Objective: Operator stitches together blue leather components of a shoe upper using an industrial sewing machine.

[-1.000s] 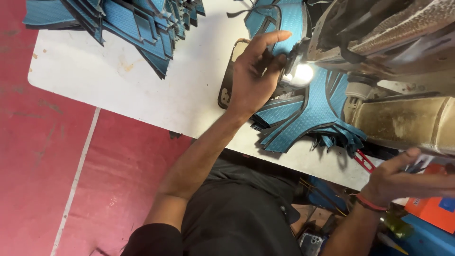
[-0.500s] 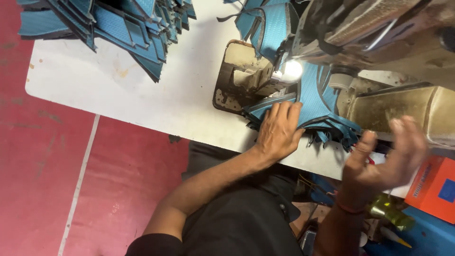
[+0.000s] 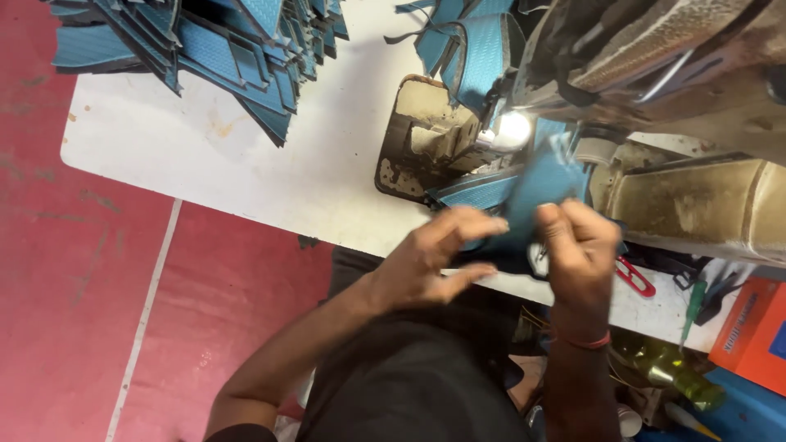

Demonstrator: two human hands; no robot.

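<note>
Right at the near edge of the white desk (image 3: 246,176), both hands meet on a flat teal-blue textured fabric piece (image 3: 536,192). The left hand (image 3: 434,258) is partly open, fingers spread and loosely curved, its fingertips touching the lower end of the piece; whether it actually grips it cannot be told through the blur. The right hand (image 3: 577,245) is curled closed, pinching the same piece at its lower right edge. The piece's long axis runs diagonally, from the hands up and to the right, its far end pointing toward the lit needle area of the worn beige sewing machine (image 3: 655,123), just beside the small bright lamp (image 3: 512,129). More teal pieces lie under it, against the machine's base. Well apart, at the far left corner of the desk, sits a fanned stack of teal-blue cut fabric pieces (image 3: 213,53). Near the right hand, on the desk edge, lie red-handled scissors (image 3: 634,277), and beyond them a green-handled tool (image 3: 694,304). Below the desk stand a green glass bottle (image 3: 667,372) and an orange box (image 3: 753,336) over the red floor (image 3: 74,311).
</note>
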